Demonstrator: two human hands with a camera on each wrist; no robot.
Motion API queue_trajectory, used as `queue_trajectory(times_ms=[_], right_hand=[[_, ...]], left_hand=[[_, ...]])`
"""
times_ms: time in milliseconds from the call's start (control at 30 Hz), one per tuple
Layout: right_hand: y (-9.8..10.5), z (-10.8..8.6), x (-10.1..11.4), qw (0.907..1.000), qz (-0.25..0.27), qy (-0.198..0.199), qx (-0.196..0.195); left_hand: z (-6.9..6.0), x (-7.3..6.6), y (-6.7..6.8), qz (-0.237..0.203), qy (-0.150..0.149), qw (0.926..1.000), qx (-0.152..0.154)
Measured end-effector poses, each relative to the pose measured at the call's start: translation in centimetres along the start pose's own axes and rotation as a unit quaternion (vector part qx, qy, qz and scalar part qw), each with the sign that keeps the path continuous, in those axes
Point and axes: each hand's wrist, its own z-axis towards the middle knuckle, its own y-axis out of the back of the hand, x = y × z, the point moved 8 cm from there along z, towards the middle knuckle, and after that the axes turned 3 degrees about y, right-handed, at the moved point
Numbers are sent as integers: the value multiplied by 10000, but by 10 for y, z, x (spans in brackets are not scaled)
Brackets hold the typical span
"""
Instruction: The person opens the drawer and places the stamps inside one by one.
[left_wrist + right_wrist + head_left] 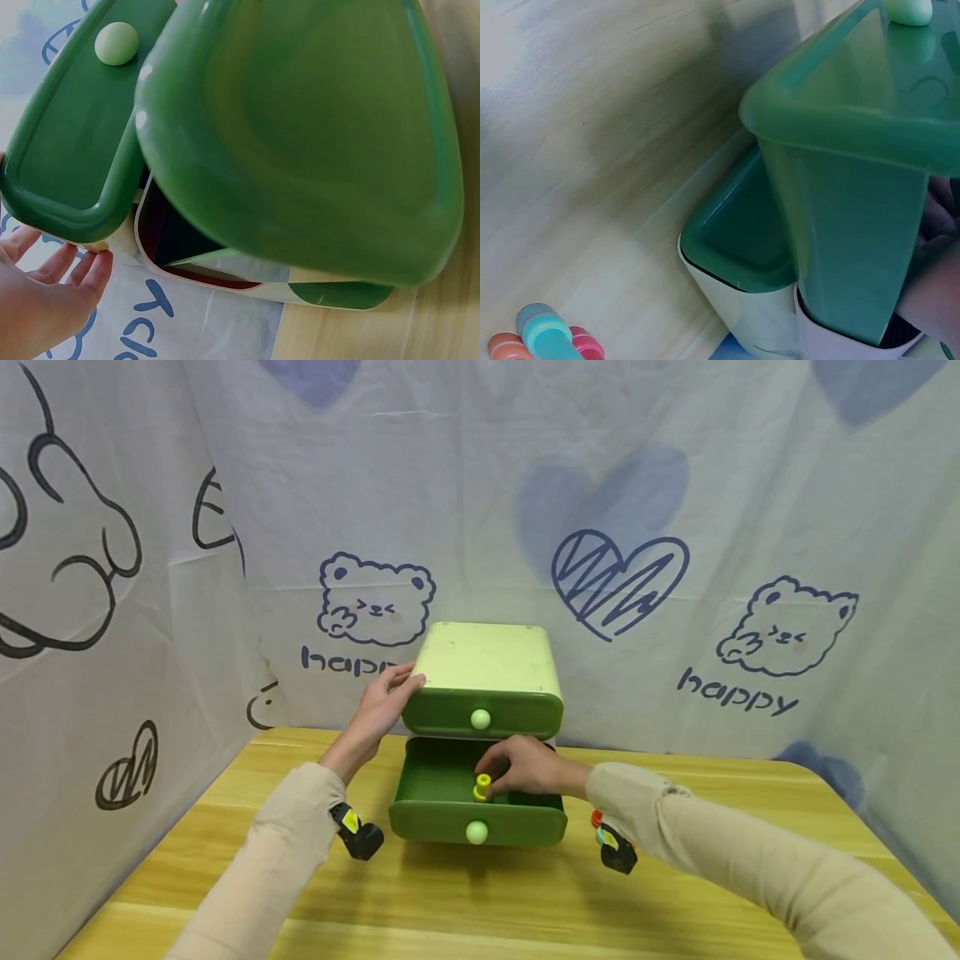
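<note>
A small drawer cabinet (483, 656) with a cream top stands on the table. Its upper drawer (442, 714) is closed, while the green drawer (427, 821) below is pulled out. My left hand (381, 706) rests against the cabinet's upper left side; the left wrist view shows its fingers (94, 274) fairly straight, touching the edge. Reaching into the pulled-out drawer, my right hand (525, 766) pinches a yellow peg-shaped piece (482, 788) with a hollow round top. In the right wrist view the drawer wall (847, 232) hides most of that hand.
Right of the cabinet, partly behind the right wrist camera, lie several small coloured pieces: a teal one (546, 334), an orange one (510, 346) and a red one (587, 343). A printed cloth (480, 502) hangs behind the wooden table (450, 910) and along its left.
</note>
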Motion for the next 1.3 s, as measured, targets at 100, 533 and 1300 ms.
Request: queue_trajectory(times_ms=[100, 533, 1300], right_hand=[[6, -5, 0, 9999, 11, -25, -103], [51, -50, -2, 9946, 521, -304, -846], [73, -147, -84, 9584, 897, -1594, -2190]], left_hand=[[0, -1, -1, 26, 1, 10000, 10], [0, -1, 2, 81, -40, 10000, -33], [1, 3, -1, 75, 27, 10000, 5]])
